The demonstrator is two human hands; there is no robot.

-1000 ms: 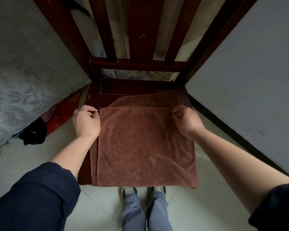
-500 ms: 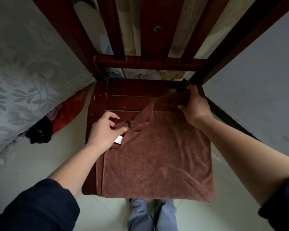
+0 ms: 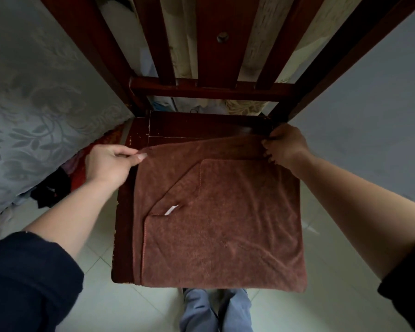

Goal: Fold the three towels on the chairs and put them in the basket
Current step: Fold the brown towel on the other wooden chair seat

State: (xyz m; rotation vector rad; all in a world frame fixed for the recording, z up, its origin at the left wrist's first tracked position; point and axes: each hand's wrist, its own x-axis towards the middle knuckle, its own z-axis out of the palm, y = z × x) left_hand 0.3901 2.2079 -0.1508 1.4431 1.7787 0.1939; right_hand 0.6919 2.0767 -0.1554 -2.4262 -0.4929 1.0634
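Both hands are far apart, each pinching a back corner of the brown towel (image 3: 225, 231). My left hand (image 3: 110, 164) pinches the left corner, and my right hand (image 3: 285, 149) grips the right corner by the chair's back post. The towel lies folded on the wooden chair seat (image 3: 126, 212), with a small white tag (image 3: 171, 210) showing. Bare seat shows along the left side and the back. The towel's front edge hangs a little over the seat. A grey flowered cloth (image 3: 34, 104) and dark clothes (image 3: 49, 191) crowd the left. A grey wall (image 3: 369, 116) stands close on the right.
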